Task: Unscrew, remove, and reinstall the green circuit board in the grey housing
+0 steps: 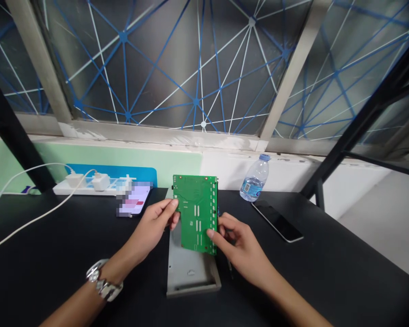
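Observation:
A green circuit board (191,213) is held up, tilted, over a grey metal case (191,277) lying on the black table. My left hand (160,215) pinches the board's left edge between thumb and fingers. On the right edge, low down, my right hand (236,236) grips it with the thumb on the face and the fingers behind. The face toward me shows rows of pale solder marks. Part of the case is hidden behind the board. A thin rod-like thing (229,268), perhaps a screwdriver shaft, shows beneath my right hand; its other end is hidden.
A water bottle (255,178) stands by the back wall, with a dark phone (277,221) lying in front of it. At the left are a lit phone (135,200) and a white power strip (62,188) with plugs and cables. Black frame bars (357,113) rise at both sides.

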Action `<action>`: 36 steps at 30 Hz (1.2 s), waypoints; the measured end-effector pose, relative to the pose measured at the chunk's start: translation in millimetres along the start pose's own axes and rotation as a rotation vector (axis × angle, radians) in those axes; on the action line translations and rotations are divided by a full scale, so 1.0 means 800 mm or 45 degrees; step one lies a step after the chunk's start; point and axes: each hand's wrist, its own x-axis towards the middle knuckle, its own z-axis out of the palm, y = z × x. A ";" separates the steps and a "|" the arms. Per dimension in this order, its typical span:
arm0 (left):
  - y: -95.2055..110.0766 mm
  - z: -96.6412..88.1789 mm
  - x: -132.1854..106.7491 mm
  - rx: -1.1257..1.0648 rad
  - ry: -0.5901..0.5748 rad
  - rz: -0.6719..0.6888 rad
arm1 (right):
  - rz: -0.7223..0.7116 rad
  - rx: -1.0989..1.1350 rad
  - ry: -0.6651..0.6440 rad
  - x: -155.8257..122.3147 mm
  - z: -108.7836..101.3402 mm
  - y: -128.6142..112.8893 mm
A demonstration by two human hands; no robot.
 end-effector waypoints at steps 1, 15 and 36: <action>0.002 -0.001 0.000 -0.056 -0.018 -0.012 | 0.013 -0.008 0.017 0.001 -0.001 0.002; 0.020 -0.007 -0.005 -0.398 -0.082 -0.183 | 0.188 0.493 -0.037 0.007 -0.010 -0.004; 0.014 0.009 -0.020 -0.303 -0.437 -0.035 | 0.273 0.652 -0.039 0.006 0.012 0.011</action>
